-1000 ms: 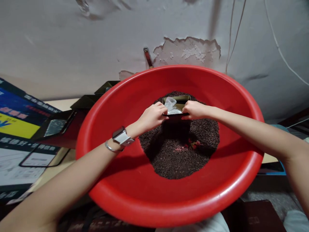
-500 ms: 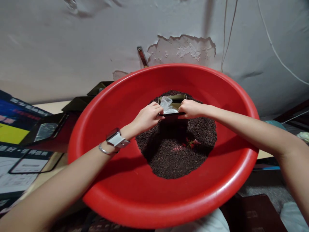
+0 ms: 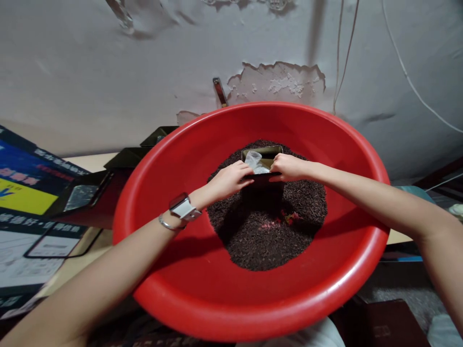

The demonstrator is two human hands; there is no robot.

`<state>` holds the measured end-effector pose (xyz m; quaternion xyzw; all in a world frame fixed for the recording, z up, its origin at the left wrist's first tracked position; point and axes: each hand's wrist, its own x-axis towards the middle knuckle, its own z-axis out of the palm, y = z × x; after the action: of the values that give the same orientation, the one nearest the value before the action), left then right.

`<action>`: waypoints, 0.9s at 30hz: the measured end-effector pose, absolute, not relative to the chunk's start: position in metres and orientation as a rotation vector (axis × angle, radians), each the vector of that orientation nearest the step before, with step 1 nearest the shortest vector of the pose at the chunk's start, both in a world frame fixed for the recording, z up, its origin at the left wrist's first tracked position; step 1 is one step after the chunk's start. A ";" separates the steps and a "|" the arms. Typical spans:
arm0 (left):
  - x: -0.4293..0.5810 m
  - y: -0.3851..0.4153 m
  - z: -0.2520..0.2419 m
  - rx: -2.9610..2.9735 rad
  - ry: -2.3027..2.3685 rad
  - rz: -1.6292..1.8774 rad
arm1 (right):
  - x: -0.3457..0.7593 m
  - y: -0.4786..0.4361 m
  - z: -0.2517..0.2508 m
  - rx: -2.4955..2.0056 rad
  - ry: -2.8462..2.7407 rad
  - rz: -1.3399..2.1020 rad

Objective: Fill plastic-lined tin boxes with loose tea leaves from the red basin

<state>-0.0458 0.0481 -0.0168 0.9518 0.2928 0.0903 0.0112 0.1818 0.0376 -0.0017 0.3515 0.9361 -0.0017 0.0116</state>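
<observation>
A big red basin (image 3: 173, 299) holds a heap of dark, dry, leaf-like bits (image 3: 253, 250) with a few red and yellowish pieces (image 3: 289, 218) on top. Over the heap is an open dark tin box (image 3: 262, 190), with a clear plastic bag (image 3: 253, 160) showing in its mouth. My left hand (image 3: 231, 180) grips the left side of the box's rim, fingers closed at the bag's edge. On the right side, my right hand (image 3: 285, 167) is closed on the rim, its fingertips partly inside. The lower part of the box is in shadow.
More open dark boxes (image 3: 108, 193) stand left of the basin, one with clear plastic inside. Printed cardboard (image 3: 32, 193) lies at the far left. A peeling wall (image 3: 162, 62) with hanging cables (image 3: 347, 53) rises behind. A dark red box (image 3: 383, 323) sits at the lower right.
The whole view has shifted slightly, so the basin and hands appear a little further right and lower. Both hands keep their hold on the box.
</observation>
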 end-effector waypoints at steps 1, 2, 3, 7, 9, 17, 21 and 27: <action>-0.046 0.049 -0.017 2.960 0.900 0.293 | 0.182 0.037 0.000 1.112 2.964 -0.065; -0.047 0.049 -0.017 2.949 0.886 0.305 | 0.183 0.037 0.003 1.154 3.019 -0.109; -0.047 0.049 -0.017 2.940 0.877 0.315 | 0.184 0.038 0.005 1.225 3.078 -0.125; -0.048 0.048 -0.016 2.937 0.905 0.305 | 0.192 0.043 0.007 1.490 3.174 0.051; -0.047 0.047 -0.014 2.954 0.924 0.294 | 0.194 0.045 0.002 1.563 3.124 0.161; -0.042 0.039 -0.011 3.041 0.767 0.218 | 0.182 0.033 -0.003 1.713 2.850 0.517; -0.039 0.035 -0.009 3.047 0.733 0.179 | 0.182 0.032 0.002 1.728 2.735 0.479; -0.039 0.035 -0.007 3.005 0.772 0.180 | 0.182 0.033 0.003 1.763 2.705 0.384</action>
<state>-0.0394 0.0349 -0.0071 0.9668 0.2483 0.0580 0.0169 0.1819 0.0330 0.0029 0.5414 0.8307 0.1178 -0.0549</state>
